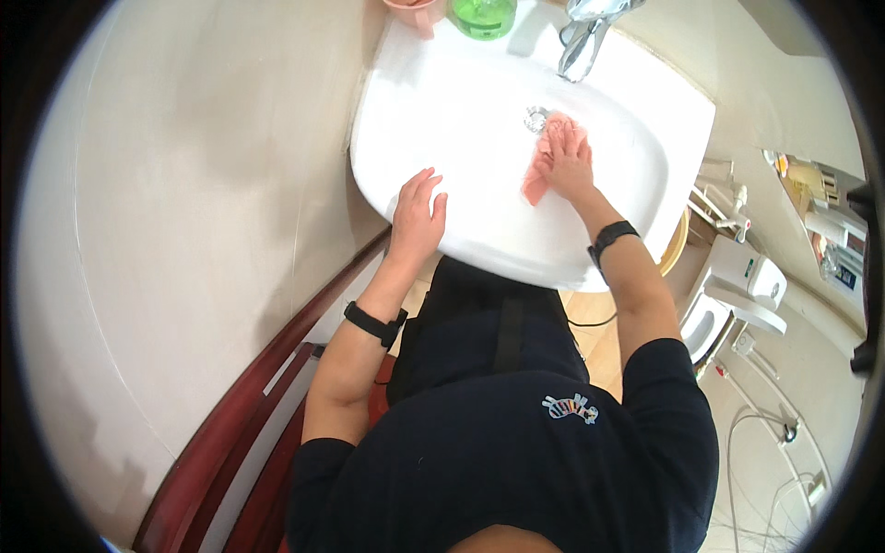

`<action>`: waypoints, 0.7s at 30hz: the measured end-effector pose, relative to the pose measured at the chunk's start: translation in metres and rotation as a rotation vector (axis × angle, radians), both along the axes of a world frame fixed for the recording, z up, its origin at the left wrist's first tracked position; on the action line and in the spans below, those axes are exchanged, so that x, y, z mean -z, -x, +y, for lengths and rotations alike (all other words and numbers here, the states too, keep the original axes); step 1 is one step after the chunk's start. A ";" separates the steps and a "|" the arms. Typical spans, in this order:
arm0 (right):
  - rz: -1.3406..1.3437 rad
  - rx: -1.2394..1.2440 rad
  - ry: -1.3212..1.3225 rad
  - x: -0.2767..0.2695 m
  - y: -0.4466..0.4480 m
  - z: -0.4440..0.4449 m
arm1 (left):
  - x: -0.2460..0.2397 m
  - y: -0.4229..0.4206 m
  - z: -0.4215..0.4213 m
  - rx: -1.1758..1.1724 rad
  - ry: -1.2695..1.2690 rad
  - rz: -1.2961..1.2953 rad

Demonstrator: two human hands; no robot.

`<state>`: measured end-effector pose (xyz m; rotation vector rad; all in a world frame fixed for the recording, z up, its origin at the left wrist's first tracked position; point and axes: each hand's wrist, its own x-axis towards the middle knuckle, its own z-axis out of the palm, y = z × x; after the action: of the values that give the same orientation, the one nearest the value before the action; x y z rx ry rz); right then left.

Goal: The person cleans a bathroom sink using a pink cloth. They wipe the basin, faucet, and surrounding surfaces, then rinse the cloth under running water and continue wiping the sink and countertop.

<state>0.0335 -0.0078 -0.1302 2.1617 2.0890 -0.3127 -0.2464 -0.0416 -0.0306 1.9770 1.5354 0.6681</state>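
Inside the white ceramic washbasin (pixel 477 207), my right hand (pixel 570 166) presses a pink cloth (pixel 534 183) flat against the bowl, fingers pointing toward the tap. The cloth's upper end lies right beside the metal drain (pixel 536 119). My left hand (pixel 418 214) is at the basin's front-left rim with its fingers apart and nothing in it. Whether it rests on the rim or hovers just over it, I cannot tell. A chrome tap (pixel 581 52) stands at the back of the basin, above the bowl.
On the basin's back ledge are a pink cup (pixel 418 14) and a bottle of green liquid (pixel 484 17). A wall (pixel 207 152) borders the left side. To the right are a toilet (pixel 726 297), white pipes (pixel 719 207) and a mirror or shelf opening with several items.
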 end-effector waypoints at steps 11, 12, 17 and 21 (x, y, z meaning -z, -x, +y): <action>0.550 -0.343 -0.059 0.002 -0.015 0.029 | -0.054 -0.085 0.134 -0.126 -0.116 -0.204; 0.560 -0.200 -0.119 0.002 -0.020 0.032 | -0.057 -0.088 0.143 -0.183 -0.049 -0.201; 0.608 0.066 0.099 -0.030 -0.020 0.048 | -0.053 -0.121 0.180 -0.339 0.017 -0.109; 1.213 0.474 0.585 -0.082 -0.004 0.050 | -0.051 -0.128 0.191 -0.385 -0.025 -0.264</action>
<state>0.0372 0.0425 -0.0485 2.1780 1.3139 -2.3792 -0.1186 0.1498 0.0206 1.5433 1.7575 1.0613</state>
